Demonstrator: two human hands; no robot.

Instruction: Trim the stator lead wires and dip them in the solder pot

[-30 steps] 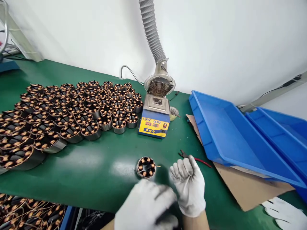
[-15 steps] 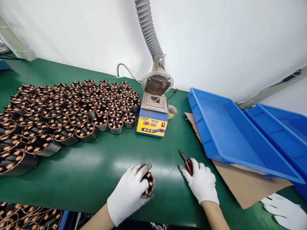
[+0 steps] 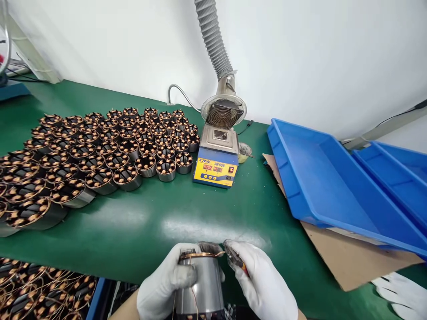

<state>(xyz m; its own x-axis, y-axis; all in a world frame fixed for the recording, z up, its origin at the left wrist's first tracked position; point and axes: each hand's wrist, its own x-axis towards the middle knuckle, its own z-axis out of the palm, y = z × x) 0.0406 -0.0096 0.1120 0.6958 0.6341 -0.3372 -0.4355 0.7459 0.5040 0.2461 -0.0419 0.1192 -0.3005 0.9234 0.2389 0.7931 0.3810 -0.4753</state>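
My left hand, in a white glove, grips a motor stator near the front edge of the bench. The stator's smooth metal side faces me, and a copper wire runs round its upper rim. Loose thin wires hang down its side. In my gloved right hand are wire cutters, mostly hidden by the fingers. Their jaws are close to a wire end sticking out at the rim's right; whether they touch it I cannot tell.
Many stators stand in rows at the left of the green bench. A yellow-and-blue solder pot sits mid-back under an exhaust hose. Blue trays and cardboard lie right, beside a spare glove. Wired stators fill a bin lower left.
My right hand has picked up the wire cutters from the bench and brought them left to the stator. My left hand has raised and turned the stator. The view has shifted slightly.
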